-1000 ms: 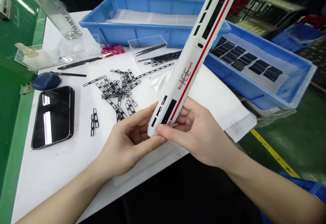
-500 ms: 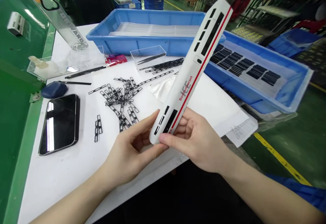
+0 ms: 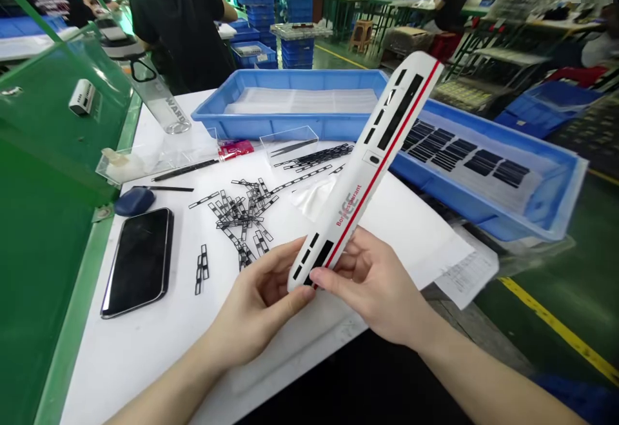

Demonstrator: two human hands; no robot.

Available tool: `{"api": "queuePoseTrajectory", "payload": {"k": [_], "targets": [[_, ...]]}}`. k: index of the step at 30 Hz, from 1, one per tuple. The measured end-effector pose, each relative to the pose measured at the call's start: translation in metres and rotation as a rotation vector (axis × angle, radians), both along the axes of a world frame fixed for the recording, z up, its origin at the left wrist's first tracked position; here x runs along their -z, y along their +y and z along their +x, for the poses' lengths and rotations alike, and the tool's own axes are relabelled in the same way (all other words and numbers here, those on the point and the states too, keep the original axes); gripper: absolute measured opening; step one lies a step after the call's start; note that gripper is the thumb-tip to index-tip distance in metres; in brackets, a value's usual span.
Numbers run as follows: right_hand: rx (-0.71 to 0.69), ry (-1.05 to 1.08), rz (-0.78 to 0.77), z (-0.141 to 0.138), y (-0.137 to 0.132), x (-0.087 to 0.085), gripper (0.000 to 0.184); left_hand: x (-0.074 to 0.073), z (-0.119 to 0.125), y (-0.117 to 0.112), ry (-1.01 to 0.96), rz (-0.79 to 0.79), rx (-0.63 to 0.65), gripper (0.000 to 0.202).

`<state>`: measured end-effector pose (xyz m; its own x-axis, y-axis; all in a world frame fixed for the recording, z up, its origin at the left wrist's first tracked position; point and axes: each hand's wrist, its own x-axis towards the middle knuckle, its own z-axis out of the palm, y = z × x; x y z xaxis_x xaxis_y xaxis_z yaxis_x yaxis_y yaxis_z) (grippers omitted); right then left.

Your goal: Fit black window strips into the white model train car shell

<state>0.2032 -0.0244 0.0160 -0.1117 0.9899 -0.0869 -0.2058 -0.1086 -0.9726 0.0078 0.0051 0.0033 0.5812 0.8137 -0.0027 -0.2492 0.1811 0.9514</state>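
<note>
A white model train car body (image 3: 360, 183) with a red stripe, black window openings and the lettering "Bordrestaurant" slants up to the right above the table. Both my hands hold its lower end. My left hand (image 3: 261, 302) grips the left side, thumb near the bottom corner. On the other side my right hand (image 3: 377, 283) is closed on it, thumb over the lower edge and fingers behind. Left of the car body lies a loose heap of small black window-frame strips (image 3: 242, 215). A white cloth or paper piece (image 3: 312, 199) sits just behind it.
Blue trays stand at the back (image 3: 290, 118) and on the right (image 3: 546, 212), the right one holding rows of black strips (image 3: 476, 157). A phone (image 3: 138, 264), dark blue object (image 3: 135, 201), tweezers (image 3: 293, 148) and bottle (image 3: 169, 112) are on the table (image 3: 135, 360). A person (image 3: 178, 31) is beyond.
My view has tilted up, so the table and trays appear lower and more background shows. Both hands keep their hold on the train car body, whose angle looks nearly the same.
</note>
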Motion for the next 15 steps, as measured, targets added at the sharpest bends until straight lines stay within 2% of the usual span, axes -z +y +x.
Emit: {"api": "queuePoseTrajectory", "payload": {"k": [4, 9, 15], "targets": [[-0.024, 0.018, 0.004, 0.0, -0.0036, -0.0002, 0.033, -0.0023, 0.0016, -0.0019, 0.023, 0.018, -0.041, 0.044], [0.069, 0.08, 0.046, 0.0045, 0.001, 0.0008, 0.026, -0.0037, 0.0019, -0.0043, 0.106, 0.042, -0.098, 0.041], [0.033, 0.065, 0.039, 0.0085, 0.0003, -0.004, 0.036, -0.0067, 0.008, -0.0064, 0.186, 0.061, -0.172, 0.044]]}}
